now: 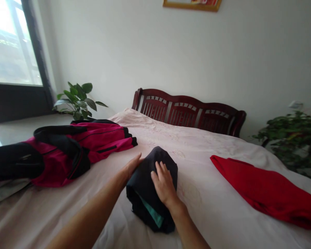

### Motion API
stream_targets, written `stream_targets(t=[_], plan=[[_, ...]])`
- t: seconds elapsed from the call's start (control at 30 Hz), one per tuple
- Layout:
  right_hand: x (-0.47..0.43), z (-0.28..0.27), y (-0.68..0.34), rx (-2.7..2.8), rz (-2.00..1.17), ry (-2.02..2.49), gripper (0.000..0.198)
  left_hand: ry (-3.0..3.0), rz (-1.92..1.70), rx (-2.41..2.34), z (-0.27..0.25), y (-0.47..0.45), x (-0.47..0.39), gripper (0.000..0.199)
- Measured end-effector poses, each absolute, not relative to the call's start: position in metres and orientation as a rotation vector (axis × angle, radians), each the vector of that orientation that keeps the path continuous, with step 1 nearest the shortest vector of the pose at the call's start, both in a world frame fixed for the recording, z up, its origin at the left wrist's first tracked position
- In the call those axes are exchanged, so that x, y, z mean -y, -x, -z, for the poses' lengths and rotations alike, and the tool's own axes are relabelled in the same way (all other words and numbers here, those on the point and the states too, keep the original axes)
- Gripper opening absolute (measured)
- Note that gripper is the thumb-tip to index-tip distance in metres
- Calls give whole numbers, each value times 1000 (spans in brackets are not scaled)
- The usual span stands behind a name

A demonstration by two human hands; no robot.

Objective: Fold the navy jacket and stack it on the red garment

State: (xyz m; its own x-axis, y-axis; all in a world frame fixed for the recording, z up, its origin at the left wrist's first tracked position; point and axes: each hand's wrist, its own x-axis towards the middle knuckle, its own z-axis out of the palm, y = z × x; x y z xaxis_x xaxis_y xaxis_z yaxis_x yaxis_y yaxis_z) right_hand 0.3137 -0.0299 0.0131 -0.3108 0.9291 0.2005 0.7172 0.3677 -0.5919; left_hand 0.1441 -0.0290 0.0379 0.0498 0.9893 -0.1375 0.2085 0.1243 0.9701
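Note:
A dark garment (147, 173), folded into a compact bundle with a strip of green showing at its near end, lies on the bed in front of me. My left hand (133, 166) rests along the bundle's left side, its thumb up and the other fingers mostly hidden behind the cloth. On top of the bundle my right hand (163, 181) lies flat, fingers stretched out and slightly apart, pressing on the fabric without gripping it.
A pink-and-black jacket (101, 138) is spread at the left. Folded red cloth (264, 186) lies at the right. Everything is on a pale bedsheet (197, 211). Behind are a dark wooden headboard (182, 110) and leafy plants (79, 98) on either side.

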Motion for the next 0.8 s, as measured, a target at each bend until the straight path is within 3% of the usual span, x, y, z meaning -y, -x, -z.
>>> stream_targets(t=[0.13, 0.3, 0.43, 0.6, 0.8], plan=[[49, 4, -296, 2404, -224, 1443, 64, -1302, -861, -1519, -34, -106, 42, 75], [34, -15, -310, 2312, -433, 1431, 56, -1596, -875, -1717, -38, -125, 48, 55], [5, -39, -325, 2095, -334, 1468, 57, -1948, -693, -1874, -26, -155, 68, 63], [-21, -33, -318, 2344, -84, 1475, 56, -2104, -324, -2046, -1, -165, 92, 65], [-54, -3, -294, 2657, -339, 1582, 68, -2102, -250, -2097, 10, -157, 94, 65]])
